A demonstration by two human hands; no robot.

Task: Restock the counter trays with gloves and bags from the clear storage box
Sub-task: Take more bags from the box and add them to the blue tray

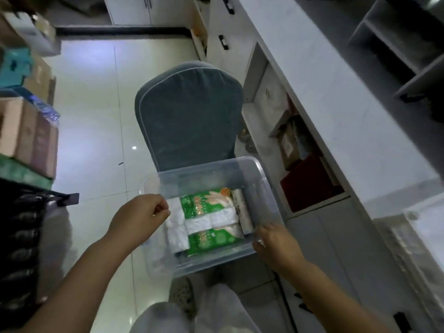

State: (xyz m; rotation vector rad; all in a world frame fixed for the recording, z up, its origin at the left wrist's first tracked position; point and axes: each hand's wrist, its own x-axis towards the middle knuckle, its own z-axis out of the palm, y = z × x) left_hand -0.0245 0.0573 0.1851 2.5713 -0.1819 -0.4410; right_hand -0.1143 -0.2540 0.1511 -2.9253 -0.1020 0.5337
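Note:
A clear storage box (pixel 252 167) rests on the seat of a grey-blue chair. Inside lie green glove packets (pixel 204 200), white bag rolls (pixel 176 227) and a grey roll (pixel 242 210) along the right side. My left hand (pixel 141 215) is at the box's left rim with fingers curled and pinched; whether it grips the rim or a roll is unclear. My right hand (pixel 274 243) sits at the box's near right corner, fingers on the wall.
The grey-blue chair (pixel 189 116) stands on a glossy tiled floor. A white counter (pixel 336 116) with open shelves and drawers runs along the right. Stacked cardboard boxes (pixel 28 131) and a black crate stand at the left.

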